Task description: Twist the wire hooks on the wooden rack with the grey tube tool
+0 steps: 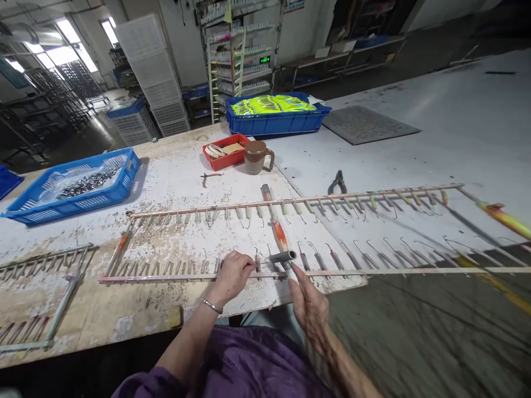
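A long metal rack (157, 278) lies on the worktable, its two rails lined with short sleeves and thin wire hooks. Its middle crossbar (280, 235) is stained orange. My left hand (234, 275) is at the near rail, thumb and fingertips pinched together beside the small clips; what is between them is too small to make out. Close by on the right, my right hand (307, 301) is wrapped around the pale handle of a hammer-like tool (283, 256). The tool's dark, tubular head sits over the near rail, its hollow end facing right.
A blue basket (120, 185) holds small metal parts. Farther back are a red tray (224, 160), a brown mug (254, 158) and a blue crate (269, 124) of bright yellow pieces. Pliers (337, 182) lie beyond the rack. Another rack (62, 307) is at left; the rack's right end overhangs the table edge.
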Available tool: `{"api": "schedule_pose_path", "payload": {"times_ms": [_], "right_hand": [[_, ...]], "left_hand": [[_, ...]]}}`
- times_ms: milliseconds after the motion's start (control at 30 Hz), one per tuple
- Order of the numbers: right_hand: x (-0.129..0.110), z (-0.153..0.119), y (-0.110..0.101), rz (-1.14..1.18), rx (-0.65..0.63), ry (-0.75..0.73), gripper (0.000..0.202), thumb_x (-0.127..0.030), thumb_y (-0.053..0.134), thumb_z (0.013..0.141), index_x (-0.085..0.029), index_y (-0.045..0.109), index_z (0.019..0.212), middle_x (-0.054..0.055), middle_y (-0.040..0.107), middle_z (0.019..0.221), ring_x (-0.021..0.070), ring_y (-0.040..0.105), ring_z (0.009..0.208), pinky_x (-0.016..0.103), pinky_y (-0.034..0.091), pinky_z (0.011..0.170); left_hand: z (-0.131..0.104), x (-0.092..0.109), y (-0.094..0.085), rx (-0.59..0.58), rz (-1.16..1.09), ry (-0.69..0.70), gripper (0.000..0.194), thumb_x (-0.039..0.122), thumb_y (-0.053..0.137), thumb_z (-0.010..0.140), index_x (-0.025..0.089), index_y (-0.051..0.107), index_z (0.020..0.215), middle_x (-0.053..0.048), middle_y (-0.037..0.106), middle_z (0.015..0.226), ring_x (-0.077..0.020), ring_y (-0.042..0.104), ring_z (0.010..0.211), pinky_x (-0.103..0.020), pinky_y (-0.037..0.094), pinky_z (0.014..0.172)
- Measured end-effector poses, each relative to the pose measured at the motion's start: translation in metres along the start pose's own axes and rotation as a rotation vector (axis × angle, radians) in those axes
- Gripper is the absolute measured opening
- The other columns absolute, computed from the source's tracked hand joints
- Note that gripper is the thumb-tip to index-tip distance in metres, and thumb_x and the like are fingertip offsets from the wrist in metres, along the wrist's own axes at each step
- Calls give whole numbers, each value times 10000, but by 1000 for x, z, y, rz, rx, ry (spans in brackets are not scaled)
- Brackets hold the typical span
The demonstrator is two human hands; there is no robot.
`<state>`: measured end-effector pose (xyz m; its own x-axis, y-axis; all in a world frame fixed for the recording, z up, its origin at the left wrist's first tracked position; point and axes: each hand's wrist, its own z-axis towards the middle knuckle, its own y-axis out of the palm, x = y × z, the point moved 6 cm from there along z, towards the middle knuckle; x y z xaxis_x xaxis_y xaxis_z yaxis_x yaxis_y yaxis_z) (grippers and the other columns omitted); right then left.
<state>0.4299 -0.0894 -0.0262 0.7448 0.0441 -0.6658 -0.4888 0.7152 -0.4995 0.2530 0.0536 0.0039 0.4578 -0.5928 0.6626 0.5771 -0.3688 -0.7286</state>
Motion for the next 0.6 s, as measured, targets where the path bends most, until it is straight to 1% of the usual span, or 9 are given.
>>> {"api": "schedule_pose_path", "payload": {"times_ms": [133,267,433,533,600], "right_hand": [[-1,0,2,11,-4,-12,408,-336,526,1093,-175,702,1425,103,857,1192,238,847,1003,274,691,852],[-3,0,3,-2,3,-45,402,-315,543,1089,-172,695,1433,102,861,1173,237,850,979,271,685,841],[-1,-3,5,-49,2,-73,408,-288,554,1085,-155,690,1446,119,859,1174,241,852,956,276,684,854],[-1,-3,7,-54,-4,-73,391,-286,553,1089,-156,703,1426,118,863,1152,241,854,931,283,690,817],[-3,0,6,-42,-6,-62,388,-293,541,1093,-152,706,1416,127,857,1175,246,852,962,297,694,834]], "left_hand": [[0,-3,0,28,-68,10,105,153,651,1009,187,738,961,-51,762,933,-222,691,975,-332,559,872],[-1,-2,-2,-5,-113,32,145,169,618,1037,188,758,1005,-53,784,967,-224,684,1005,-344,550,912],[-2,3,0,-59,-79,90,233,165,553,1069,206,771,997,-45,796,975,-223,679,1010,-365,532,961],[-2,4,2,-66,-36,133,242,152,542,1075,202,766,998,-42,798,963,-226,674,990,-367,529,954],[-2,4,3,-68,-34,161,226,148,555,1073,198,762,1000,-39,800,954,-224,670,972,-366,529,939]]}}
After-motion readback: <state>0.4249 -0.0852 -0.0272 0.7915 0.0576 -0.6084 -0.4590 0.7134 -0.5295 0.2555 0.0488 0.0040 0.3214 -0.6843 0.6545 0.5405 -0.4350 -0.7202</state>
